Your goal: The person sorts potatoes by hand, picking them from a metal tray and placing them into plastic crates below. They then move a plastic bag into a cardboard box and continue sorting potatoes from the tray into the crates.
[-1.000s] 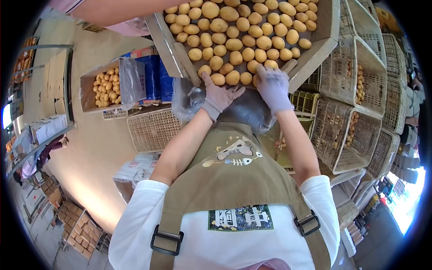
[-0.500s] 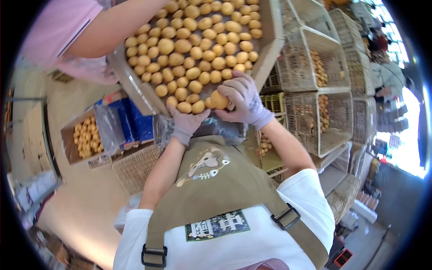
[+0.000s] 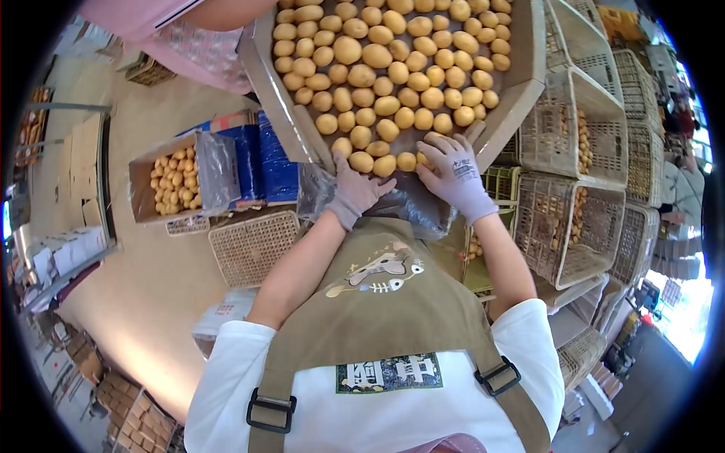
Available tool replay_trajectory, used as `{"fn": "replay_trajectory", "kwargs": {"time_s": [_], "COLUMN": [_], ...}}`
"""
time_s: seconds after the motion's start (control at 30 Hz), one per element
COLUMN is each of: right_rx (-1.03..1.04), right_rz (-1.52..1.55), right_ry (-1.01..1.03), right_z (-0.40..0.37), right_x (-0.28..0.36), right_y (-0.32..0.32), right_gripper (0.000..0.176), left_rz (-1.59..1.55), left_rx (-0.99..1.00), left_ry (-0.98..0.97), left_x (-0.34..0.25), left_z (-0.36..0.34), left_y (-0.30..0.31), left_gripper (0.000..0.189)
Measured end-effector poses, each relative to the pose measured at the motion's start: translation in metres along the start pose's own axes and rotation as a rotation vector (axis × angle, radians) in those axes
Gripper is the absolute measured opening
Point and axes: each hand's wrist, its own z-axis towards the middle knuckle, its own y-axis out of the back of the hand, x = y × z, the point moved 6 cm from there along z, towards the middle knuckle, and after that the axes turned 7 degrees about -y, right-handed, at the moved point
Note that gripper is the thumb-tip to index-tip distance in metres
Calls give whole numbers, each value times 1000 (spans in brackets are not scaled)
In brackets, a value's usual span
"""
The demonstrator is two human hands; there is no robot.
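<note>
1. Loose potatoes (image 3: 387, 106) are spread across a tray (image 3: 521, 90), whose narrowing end is pointed at the wearer.
2. The front row (image 3: 384, 165) is set between the hands and slightly beyond them.
3. The left hand (image 3: 356, 190) is held with thumb spread from fingers, at the row's left end.
4. The right hand (image 3: 455, 174), nearer the rounded potato (image 3: 406, 161), is curled; whether anything is pinched cannot be told.
5. The row's middle oval is laid roughly side to side, without a distinct tip.
</note>
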Motion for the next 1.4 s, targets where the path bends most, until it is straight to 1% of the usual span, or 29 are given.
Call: {"fn": "replay_trajectory", "kwargs": {"time_s": [0.03, 0.07, 0.13, 0.17, 0.2, 0.23, 0.27, 0.3, 0.33, 0.37, 0.4, 0.47, 0.5, 0.53, 0.57, 0.6, 0.63, 0.7, 0.73, 0.77, 0.8, 0.83, 0.87, 0.93, 1.03, 1.13, 1.3, 1.33, 1.4], "right_rx": [26, -12, -107, -47, 13, 205, 416, 169, -80, 73, 285, 410, 382, 409, 436, 463, 442, 84, -194, 180, 375, 374, 376, 438, 402, 398, 383, 269, -75], "right_rz": [41, 2, -139, -191, -247, -106, 124, 30, -63, -161, -87, -172, -105, -82, -58, -33, 35, 195, -41, -12, -226, -178, -133, -205, -178, -163, -150, -100, -130], "right_ry": [-128, -244, -265, -183, -106, -180, -349, -362, -367, -353, -362, -187, -203, -227, -251, -277, -312, -404, -399, -454, -393, -349, -304, -291, -280, -286, -317, -313, -289], "right_z": [5, 9, 20, 18, 14, 22, 33, 36, 38, 28, 23, 9, 7, 7, 11, 15, 24, 41, 48, 51, 43, 35, 26, 16, 9, 11, 17, 26, 32], "right_x": [1, -3, 0, 3, 3, -1, -26, -26, -21, -20, -9, 8, 8, 5, -1, -6, -12, -37, -20, -12, 5, 8, 8, 3, 0, 0, -3, -7, -10], "right_y": [-8, -15, -33, -52, -66, -57, -63, -49, -36, -59, -64, -73, -71, -71, -70, -69, -62, -62, -38, -53, -67, -72, -78, -75, -78, -78, -72, -67, -46], "right_gripper": [41, 44, 49, 49, 48, 48, 49, 51, 53, 60, 66, 64, 54, 50, 47, 44, 38, 42, 46, 57, 66, 68, 70, 70, 67, 64, 56, 51, 48], "left_rz": [58, 115, 102, 100, 240, 378, 228, 70, 286, 503, 548, 637, 358, 75, 0, -16, -33, 6, -54, -110, -161, -191, -127, -117, -154, -188, -107, -92, -2], "left_rx": [-75, -148, -30, 33, -12, -51, -154, -269, -135, 2, 20, 59, -92, -236, -221, -203, -185, -204, -215, -227, -238, 3, 1, -109, -98, -142, -130, -132, -222], "left_ry": [-7, -12, -94, -127, -160, -195, -112, -45, -105, -168, -159, -142, -46, 47, 24, 31, 38, 14, 20, 26, 35, 71, 57, 57, 68, 79, 46, 29, 26], "left_x": [-2, -5, -9, -11, -11, -16, -17, -18, -20, -15, -13, -17, -9, -3, -3, -3, -6, -7, -2, 1, 1, 1, -1, 1, 2, 3, 2, 1, -1], "left_z": [-6, -11, 2, 2, 0, -8, -17, -27, -18, -3, 7, 9, 11, 1, 4, 2, -4, -9, -6, -2, 1, 10, 6, 3, 4, 5, 3, 1, -3], "left_y": [-3, -6, 12, 11, 17, 4, -11, -27, -18, 10, 32, 34, 44, 28, 22, 20, 7, -5, -5, -4, -1, 5, 3, 3, 2, 3, 3, 3, 9], "left_gripper": [88, 85, 79, 76, 72, 68, 60, 52, 51, 50, 50, 51, 52, 54, 69, 75, 81, 97, 98, 99, 100, 103, 102, 100, 92, 91, 88, 88, 76]}}
